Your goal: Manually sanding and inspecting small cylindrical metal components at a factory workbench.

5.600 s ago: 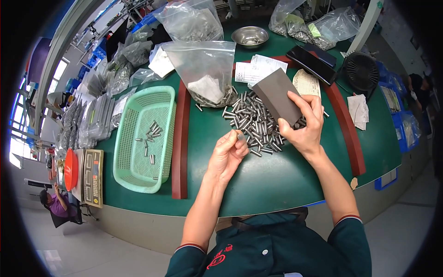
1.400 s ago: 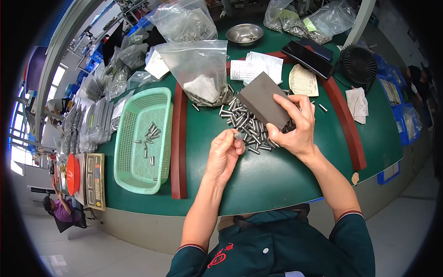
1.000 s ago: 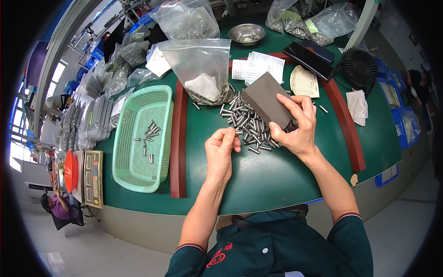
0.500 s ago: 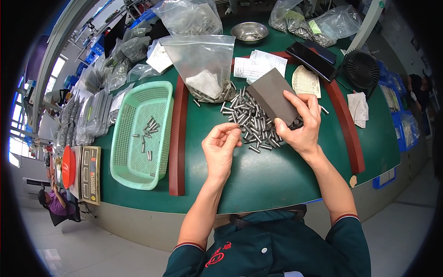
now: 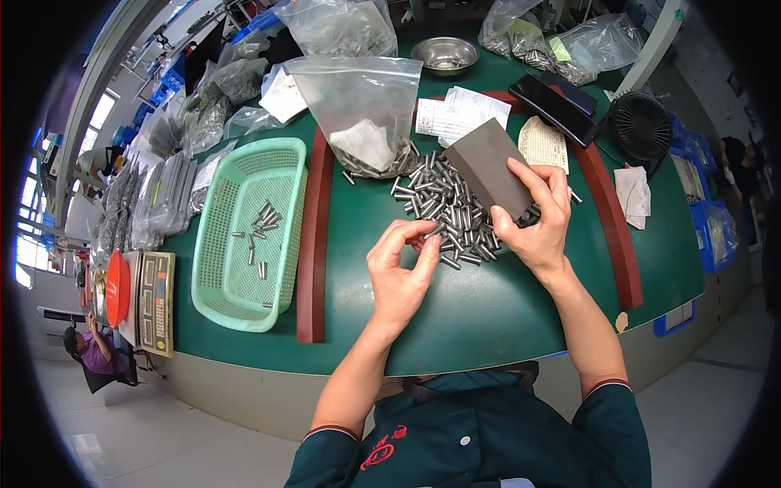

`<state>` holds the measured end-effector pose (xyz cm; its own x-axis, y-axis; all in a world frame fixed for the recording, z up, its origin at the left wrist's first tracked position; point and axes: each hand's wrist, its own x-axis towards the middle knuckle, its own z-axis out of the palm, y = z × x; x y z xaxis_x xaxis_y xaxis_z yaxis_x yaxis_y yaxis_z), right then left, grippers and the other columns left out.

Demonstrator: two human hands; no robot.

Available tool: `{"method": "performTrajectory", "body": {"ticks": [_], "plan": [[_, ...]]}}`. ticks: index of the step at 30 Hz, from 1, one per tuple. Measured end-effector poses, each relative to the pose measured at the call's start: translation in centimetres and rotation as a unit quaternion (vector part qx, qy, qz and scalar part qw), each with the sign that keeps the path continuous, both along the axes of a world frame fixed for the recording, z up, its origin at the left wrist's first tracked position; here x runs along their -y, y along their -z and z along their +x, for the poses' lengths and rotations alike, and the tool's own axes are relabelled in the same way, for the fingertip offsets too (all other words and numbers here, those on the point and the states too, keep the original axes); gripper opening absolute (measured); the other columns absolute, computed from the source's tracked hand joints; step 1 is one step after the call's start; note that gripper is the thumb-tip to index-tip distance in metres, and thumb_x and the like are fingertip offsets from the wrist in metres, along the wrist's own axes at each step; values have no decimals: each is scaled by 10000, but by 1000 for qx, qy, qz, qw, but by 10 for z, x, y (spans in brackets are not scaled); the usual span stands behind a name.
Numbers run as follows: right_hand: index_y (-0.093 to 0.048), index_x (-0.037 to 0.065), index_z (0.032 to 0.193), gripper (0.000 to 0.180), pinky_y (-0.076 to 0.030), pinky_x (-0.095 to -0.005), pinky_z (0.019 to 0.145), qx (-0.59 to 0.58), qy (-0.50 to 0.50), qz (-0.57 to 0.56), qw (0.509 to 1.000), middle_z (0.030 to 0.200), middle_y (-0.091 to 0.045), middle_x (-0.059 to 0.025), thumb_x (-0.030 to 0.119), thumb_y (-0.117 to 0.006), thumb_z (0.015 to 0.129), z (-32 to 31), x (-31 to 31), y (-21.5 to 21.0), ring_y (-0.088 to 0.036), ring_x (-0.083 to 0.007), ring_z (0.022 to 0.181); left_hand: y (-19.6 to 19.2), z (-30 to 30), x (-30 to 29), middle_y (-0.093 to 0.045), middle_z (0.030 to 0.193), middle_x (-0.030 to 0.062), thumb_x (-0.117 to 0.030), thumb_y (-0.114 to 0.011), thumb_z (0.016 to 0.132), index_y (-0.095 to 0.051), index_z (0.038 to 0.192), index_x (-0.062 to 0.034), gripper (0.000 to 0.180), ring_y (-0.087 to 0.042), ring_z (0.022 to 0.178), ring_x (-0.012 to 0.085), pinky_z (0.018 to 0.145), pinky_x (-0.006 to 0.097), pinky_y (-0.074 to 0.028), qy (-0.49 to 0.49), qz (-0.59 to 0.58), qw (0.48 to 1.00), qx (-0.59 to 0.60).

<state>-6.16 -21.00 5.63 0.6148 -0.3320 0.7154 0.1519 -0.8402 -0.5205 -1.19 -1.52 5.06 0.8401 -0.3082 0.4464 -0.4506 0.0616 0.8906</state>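
Observation:
A heap of small metal pins (image 5: 443, 207) lies on the green table (image 5: 488, 309). My right hand (image 5: 537, 220) grips a dark grey block (image 5: 488, 167), held tilted over the right side of the heap. My left hand (image 5: 403, 272) is raised just in front of the heap, fingertips pinched together on a small metal pin (image 5: 429, 233). To the left, a light green mesh basket (image 5: 248, 236) holds several pins (image 5: 260, 228).
A clear plastic bag (image 5: 358, 106) with more pins stands behind the heap. Red-brown strips (image 5: 313, 236) run along the table. A steel bowl (image 5: 443, 53), papers (image 5: 447, 118), a black tray (image 5: 553, 106), a small fan (image 5: 639, 126) and a scale (image 5: 154, 301) surround the work area.
My left hand lifted from the heap's edge and closed its fingertips on a pin. The right hand and block stayed over the heap with small shifts.

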Motion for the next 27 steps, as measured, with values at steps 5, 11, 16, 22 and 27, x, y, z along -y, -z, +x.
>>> {"method": "performTrajectory", "body": {"ticks": [5, 11, 16, 22, 27], "plan": [[-664, 88, 1107, 609, -378, -379, 790, -16, -6, -34, 999, 936, -546, -91, 240, -760, 525, -4, -6, -5, -536, -246, 873, -1, -1, 2, -608, 746, 56, 55, -691, 755, -656, 921, 6, 176, -561, 654, 123, 606, 240, -463, -40, 43, 997, 54], [-667, 97, 1090, 625, -357, -379, 757, -42, -39, -81, 995, 927, -522, -105, 268, -758, 496, -12, -17, -12, -517, -254, 833, -5, -1, 2, -610, 741, 66, 53, -696, 751, -648, 903, 5, 166, -576, 628, 130, 579, 252, -473, -79, 80, 990, 88], [-675, 88, 1055, 607, -347, -382, 744, -56, -60, -97, 992, 909, -512, -109, 271, -753, 481, -17, -25, -15, -512, -257, 824, -2, 3, -2, -609, 736, 67, 50, -696, 753, -644, 895, 3, 158, -576, 610, 133, 567, 254, -473, -108, 84, 986, 92], [-676, 91, 1066, 620, -340, -376, 749, -57, -64, -107, 991, 901, -508, -108, 274, -750, 478, -17, -26, -17, -508, -252, 819, -3, 9, -4, -610, 733, 66, 48, -694, 753, -645, 890, 0, 153, -576, 608, 133, 564, 256, -472, -133, 77, 984, 86], [-678, 89, 1061, 614, -340, -376, 747, -60, -72, -109, 990, 902, -511, -109, 266, -739, 476, -16, -26, -16, -510, -252, 819, -4, 8, -3, -607, 720, 56, 61, -694, 750, -649, 888, 15, 153, -552, 631, 115, 590, 244, -454, -133, 68, 987, 65]]}}
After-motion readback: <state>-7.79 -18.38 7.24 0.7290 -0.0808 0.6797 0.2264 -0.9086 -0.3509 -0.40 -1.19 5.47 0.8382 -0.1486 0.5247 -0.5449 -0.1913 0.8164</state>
